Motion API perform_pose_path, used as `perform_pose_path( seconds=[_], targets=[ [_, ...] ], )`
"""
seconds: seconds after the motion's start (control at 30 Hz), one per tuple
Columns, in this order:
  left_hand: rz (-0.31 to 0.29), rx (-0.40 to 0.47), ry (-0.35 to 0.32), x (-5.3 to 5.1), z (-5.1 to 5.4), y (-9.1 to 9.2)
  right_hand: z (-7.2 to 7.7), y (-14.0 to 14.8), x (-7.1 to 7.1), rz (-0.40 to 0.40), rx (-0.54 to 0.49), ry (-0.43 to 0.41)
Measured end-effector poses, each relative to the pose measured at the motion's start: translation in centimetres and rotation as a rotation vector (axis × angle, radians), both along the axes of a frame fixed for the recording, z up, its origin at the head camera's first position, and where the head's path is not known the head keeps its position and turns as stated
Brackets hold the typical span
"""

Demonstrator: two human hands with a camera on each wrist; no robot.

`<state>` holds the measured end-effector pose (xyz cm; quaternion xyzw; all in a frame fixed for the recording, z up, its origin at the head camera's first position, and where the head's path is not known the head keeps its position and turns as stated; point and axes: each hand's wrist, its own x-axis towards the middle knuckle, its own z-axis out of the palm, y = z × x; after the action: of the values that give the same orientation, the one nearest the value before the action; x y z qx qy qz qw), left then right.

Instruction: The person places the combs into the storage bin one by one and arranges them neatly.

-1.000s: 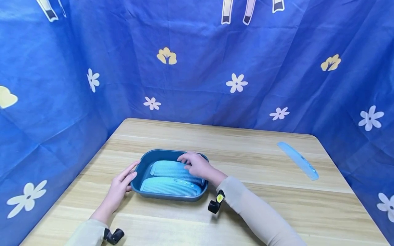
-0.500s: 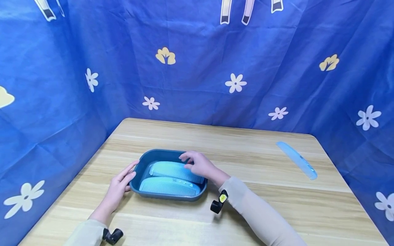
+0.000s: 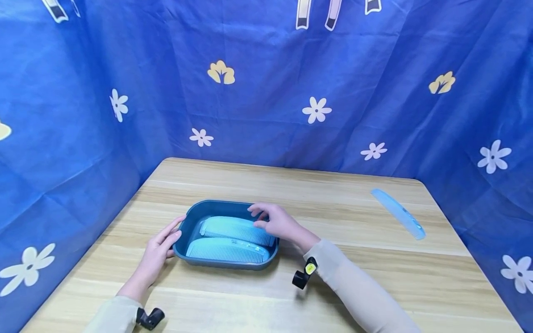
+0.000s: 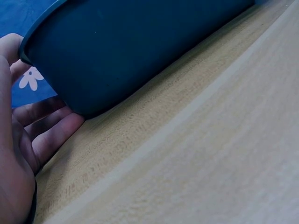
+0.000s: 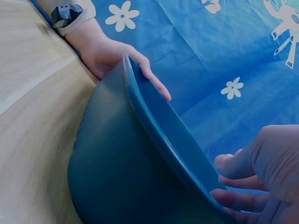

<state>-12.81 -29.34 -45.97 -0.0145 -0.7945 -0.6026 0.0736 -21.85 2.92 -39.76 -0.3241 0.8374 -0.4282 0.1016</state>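
A dark blue plastic basin (image 3: 208, 263) stands on the table with two light blue combs in it, lying side by side. The near comb (image 3: 226, 250) shows whole; part of the far comb (image 3: 233, 230) is hidden by my right hand (image 3: 279, 224). That hand hovers over the basin's right end, fingers loosely bent and nothing between them; its fingertips are by the rim (image 5: 175, 163). At the basin's left end my left hand (image 3: 156, 252) holds the wall, thumb at the rim and several fingers (image 4: 58, 133) against the outside near the bottom.
Another light blue comb (image 3: 399, 213) lies slanted on the right side of the wooden table (image 3: 333, 203). A blue curtain (image 3: 266, 92) with flowers surrounds the table at the back and sides. Black wrist cameras sit on both sleeves (image 3: 350, 282).
My right hand has drawn back slightly to the right from above the far comb. My left hand stays at the basin. The whole head view has shifted a little.
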Motion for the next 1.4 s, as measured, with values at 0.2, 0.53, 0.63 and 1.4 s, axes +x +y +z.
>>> perform_pose_path(
  seconds=[0.2,0.53,0.63,1.4],
  targets=[
    [-0.012,-0.004,0.011,-0.2,0.2,0.0,0.1,0.8,-0.1,-0.044,-0.093,0.049],
    [0.002,-0.018,-0.005,-0.2,0.0,0.0,0.3,1.9,-0.1,-0.131,-0.209,0.145],
    [0.006,-0.017,-0.002,-0.3,0.0,0.0,0.3,2.4,-0.3,-0.153,-0.233,0.147],
    [-0.018,0.012,0.011,0.0,-0.1,0.0,-1.3,7.6,-0.8,-0.292,-0.272,0.12]
  ],
)
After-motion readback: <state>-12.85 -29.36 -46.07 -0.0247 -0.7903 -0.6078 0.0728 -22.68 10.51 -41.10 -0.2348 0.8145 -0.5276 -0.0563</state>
